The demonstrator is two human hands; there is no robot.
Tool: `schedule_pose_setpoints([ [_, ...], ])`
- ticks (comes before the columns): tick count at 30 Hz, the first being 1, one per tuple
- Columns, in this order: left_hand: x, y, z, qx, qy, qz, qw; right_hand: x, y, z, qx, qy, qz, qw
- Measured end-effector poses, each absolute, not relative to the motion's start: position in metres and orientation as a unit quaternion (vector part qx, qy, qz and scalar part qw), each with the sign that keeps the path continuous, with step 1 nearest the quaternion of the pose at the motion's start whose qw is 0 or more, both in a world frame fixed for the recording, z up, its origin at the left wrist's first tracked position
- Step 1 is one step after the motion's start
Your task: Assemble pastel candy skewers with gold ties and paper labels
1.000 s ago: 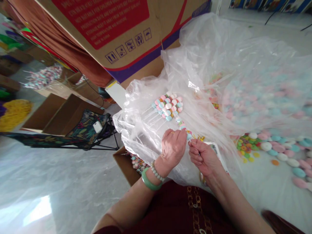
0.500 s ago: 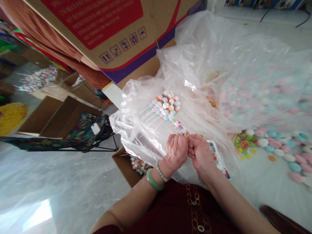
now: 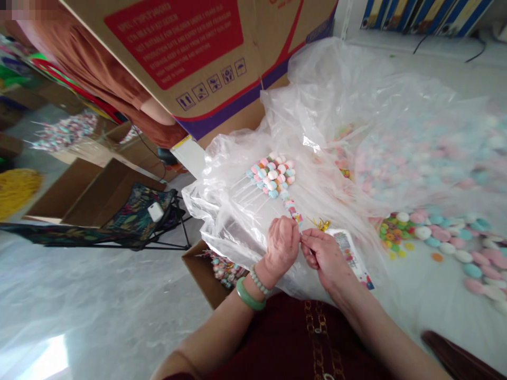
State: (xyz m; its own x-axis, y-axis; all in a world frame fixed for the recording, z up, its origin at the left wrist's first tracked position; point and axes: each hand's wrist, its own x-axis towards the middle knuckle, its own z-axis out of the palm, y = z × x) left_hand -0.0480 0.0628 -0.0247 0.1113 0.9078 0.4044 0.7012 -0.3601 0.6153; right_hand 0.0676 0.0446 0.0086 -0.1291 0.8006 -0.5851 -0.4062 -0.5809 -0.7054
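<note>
My left hand (image 3: 282,241), with a green bangle and a bead bracelet at its wrist, is closed round the lower end of a candy skewer in a printed clear wrapper (image 3: 292,208). The wrapped candy points up and away from me. Fingertips of my right hand (image 3: 320,250) pinch together just right of the left fist, at the wrapper's lower end; what lies between them is too small to make out. Beyond the wrapper lie several candy skewers (image 3: 272,175) with pastel tops. Gold twist ties (image 3: 322,225) and a stack of printed white wrappers (image 3: 354,258) lie beside my right hand.
Clear plastic sheeting (image 3: 229,153) covers much of the table. Loose pastel candies (image 3: 447,232) and small fruit-coloured rings (image 3: 392,232) lie at right. A large carton (image 3: 222,121) stands behind. Below left are an open box of candy skewers (image 3: 227,272) and a folding chair (image 3: 130,211). A person in brown (image 3: 106,74) stands behind the carton.
My hands have shifted slightly left and down, and the right fingertips have come a little away from the left fist. The gold ties show more fully. The camera view has tilted slightly.
</note>
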Motion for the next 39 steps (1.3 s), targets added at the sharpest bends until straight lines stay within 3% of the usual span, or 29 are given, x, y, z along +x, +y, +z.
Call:
schedule_pose_setpoints([
  [4,-0.049,0.055,-0.026,0.780,0.509,0.354,0.088,0.065,0.049,0.003,-0.546,-0.272,0.666,0.431],
  [8,-0.052,0.050,-0.024,0.764,0.520,0.365,0.114,0.060,0.051,-0.003,-0.600,-0.440,0.523,0.415],
  [11,-0.055,0.047,-0.019,0.736,0.528,0.393,0.159,0.056,0.049,-0.002,-0.625,-0.549,0.404,0.380],
  [16,-0.056,0.045,-0.003,0.577,0.581,0.490,0.298,0.053,0.039,0.008,-0.643,-0.696,0.106,0.303],
  [19,-0.055,0.046,0.003,0.518,0.565,0.543,0.343,0.050,0.031,0.014,-0.631,-0.725,0.018,0.275],
  [23,-0.058,0.045,0.010,0.492,0.555,0.560,0.370,0.043,0.022,0.023,-0.630,-0.699,0.111,0.319],
  [29,-0.068,0.035,0.016,0.630,0.603,0.449,0.191,0.038,0.020,0.040,-0.529,-0.393,0.616,0.432],
  [31,-0.070,0.035,0.015,0.666,0.598,0.416,0.161,0.038,0.018,0.041,-0.469,-0.297,0.705,0.442],
  [35,-0.071,0.036,0.015,0.708,0.564,0.388,0.174,0.042,0.015,0.039,-0.479,-0.310,0.675,0.468],
  [39,-0.067,0.038,0.018,0.688,0.536,0.410,0.268,0.048,0.014,0.036,-0.549,-0.384,0.594,0.445],
])
